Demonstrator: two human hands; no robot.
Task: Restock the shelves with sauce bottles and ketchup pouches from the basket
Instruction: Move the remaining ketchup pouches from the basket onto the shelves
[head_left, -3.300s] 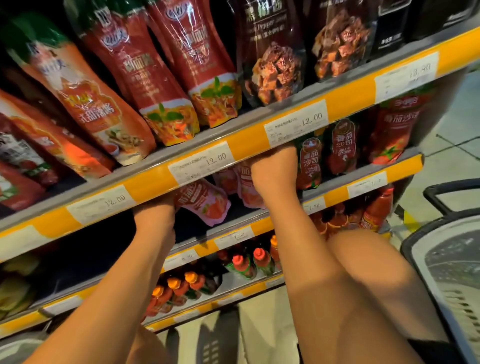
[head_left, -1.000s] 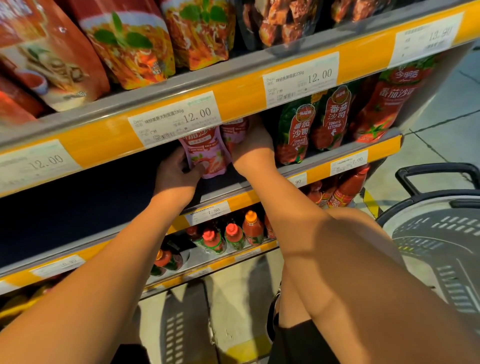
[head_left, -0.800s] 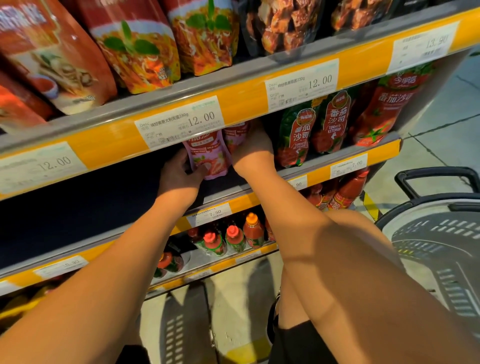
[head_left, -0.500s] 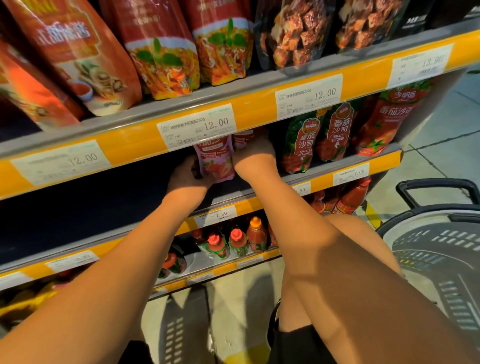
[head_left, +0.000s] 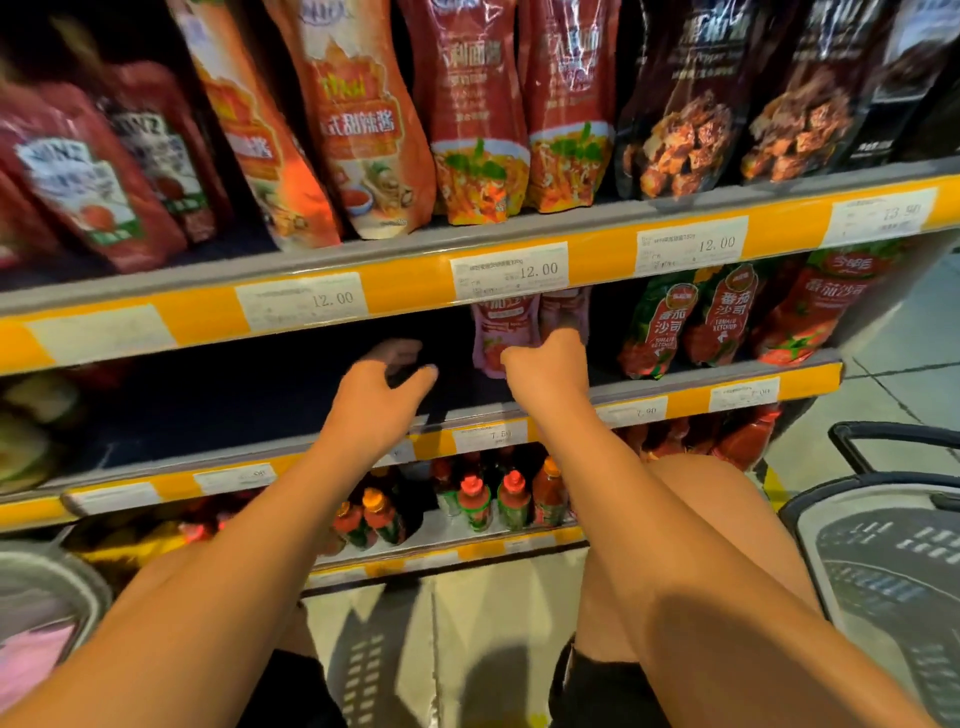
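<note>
Two pink ketchup pouches (head_left: 500, 332) stand upright side by side on the middle shelf (head_left: 675, 402), just under the yellow price rail. My right hand (head_left: 545, 371) is right in front of their lower edge with its fingers curled in; no pouch is visibly gripped. My left hand (head_left: 384, 387) hovers to the left of the pouches, apart from them, fingers spread and relaxed. The grey basket (head_left: 883, 582) sits on the floor at the right, its slotted bottom bare where it shows.
Green and red ketchup pouches (head_left: 727, 314) fill the middle shelf to the right. Left of my hands the shelf is dark. Small sauce bottles (head_left: 478, 504) line the lower shelf. Large sauce pouches (head_left: 478, 130) crowd the top shelf. Another container (head_left: 41, 618) lies at bottom left.
My left hand has let go of the pink pouch and drawn back to the left, opening. My right hand has pulled back from behind the pouches. The view has tilted upward.
</note>
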